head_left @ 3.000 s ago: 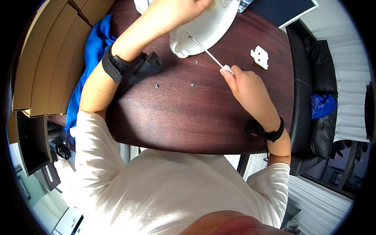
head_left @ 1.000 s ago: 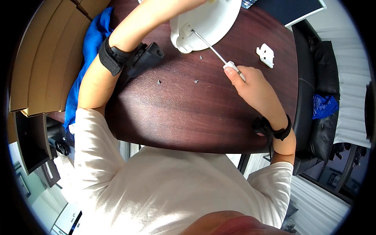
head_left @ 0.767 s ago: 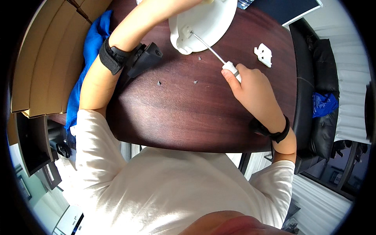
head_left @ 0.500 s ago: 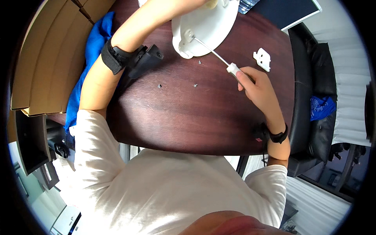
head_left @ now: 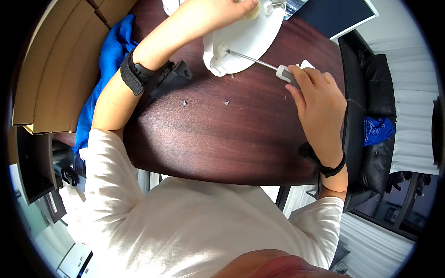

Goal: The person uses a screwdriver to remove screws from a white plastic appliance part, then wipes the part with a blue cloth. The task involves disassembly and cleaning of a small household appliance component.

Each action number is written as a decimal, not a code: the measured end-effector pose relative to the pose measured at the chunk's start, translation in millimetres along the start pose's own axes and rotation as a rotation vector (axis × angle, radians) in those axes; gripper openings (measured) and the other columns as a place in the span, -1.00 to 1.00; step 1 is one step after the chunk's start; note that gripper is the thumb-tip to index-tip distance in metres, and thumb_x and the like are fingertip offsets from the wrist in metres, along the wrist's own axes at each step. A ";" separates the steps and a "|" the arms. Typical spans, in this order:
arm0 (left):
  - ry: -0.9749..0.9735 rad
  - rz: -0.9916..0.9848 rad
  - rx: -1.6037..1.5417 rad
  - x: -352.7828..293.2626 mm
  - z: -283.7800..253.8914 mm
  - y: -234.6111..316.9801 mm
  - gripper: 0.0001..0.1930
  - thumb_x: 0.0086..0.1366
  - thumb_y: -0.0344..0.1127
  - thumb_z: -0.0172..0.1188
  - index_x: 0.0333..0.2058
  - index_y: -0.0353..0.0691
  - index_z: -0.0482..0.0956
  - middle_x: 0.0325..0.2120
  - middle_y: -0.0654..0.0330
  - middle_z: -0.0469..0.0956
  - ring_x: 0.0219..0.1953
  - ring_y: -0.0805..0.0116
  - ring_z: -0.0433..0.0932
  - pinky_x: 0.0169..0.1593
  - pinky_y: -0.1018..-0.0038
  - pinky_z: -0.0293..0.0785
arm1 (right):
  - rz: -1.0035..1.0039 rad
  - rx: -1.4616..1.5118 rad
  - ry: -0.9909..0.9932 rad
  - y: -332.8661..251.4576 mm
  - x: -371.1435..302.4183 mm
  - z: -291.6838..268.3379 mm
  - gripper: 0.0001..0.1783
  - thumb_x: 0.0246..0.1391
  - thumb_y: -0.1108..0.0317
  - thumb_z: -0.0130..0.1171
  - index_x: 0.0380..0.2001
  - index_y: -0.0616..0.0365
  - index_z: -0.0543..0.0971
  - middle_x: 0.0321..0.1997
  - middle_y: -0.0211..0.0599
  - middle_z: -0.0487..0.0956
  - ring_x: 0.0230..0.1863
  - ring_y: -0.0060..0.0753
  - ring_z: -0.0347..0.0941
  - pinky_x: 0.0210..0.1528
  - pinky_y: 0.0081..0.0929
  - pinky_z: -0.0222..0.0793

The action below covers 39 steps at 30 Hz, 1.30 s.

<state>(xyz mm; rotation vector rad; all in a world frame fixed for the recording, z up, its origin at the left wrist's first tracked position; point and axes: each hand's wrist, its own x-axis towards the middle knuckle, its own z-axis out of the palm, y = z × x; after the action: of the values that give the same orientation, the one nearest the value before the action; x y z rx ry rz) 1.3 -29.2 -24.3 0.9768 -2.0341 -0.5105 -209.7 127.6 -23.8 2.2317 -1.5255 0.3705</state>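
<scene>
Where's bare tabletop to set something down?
Between the two nearer screws and the near edge of the table lies the widest bare patch. It's crowded beyond: the left hand at the white shell, the right hand holding the screwdriver.

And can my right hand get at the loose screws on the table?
Probably, though not freely: your right hand grips the screwdriver, which likely must go down first; the screws themselves lie uncovered.

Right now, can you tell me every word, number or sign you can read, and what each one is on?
None can be read clearly.
Crumpled blue bag-like thing on the black cushioned sofa: pale printing, too small and blurred to read.
White-and-grey-handled metal screwdriver in the right hand: no lettering I can make out.
Rounded white plastic piece: none I can make out.
</scene>
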 end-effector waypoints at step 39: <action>-0.122 -0.021 -0.095 1.2 -7.1 5.6 -0.57 0.19 -0.26 0.17 -0.01 -0.38 0.48 -0.19 -0.17 0.60 -0.10 0.01 0.60 0.01 0.29 0.50 | 0.940 1.847 -0.726 9.0 -55.6 41.3 -0.46 0.43 0.04 -0.34 -0.24 0.27 0.51 -0.76 -0.52 0.31 -0.91 -0.76 -0.02 -0.86 -0.68 -0.14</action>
<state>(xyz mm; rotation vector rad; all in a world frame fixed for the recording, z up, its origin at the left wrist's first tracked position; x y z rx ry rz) 3.9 -26.8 -15.9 0.9306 -2.0883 -0.6867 -238.9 150.8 -82.9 2.3745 -3.5090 2.1307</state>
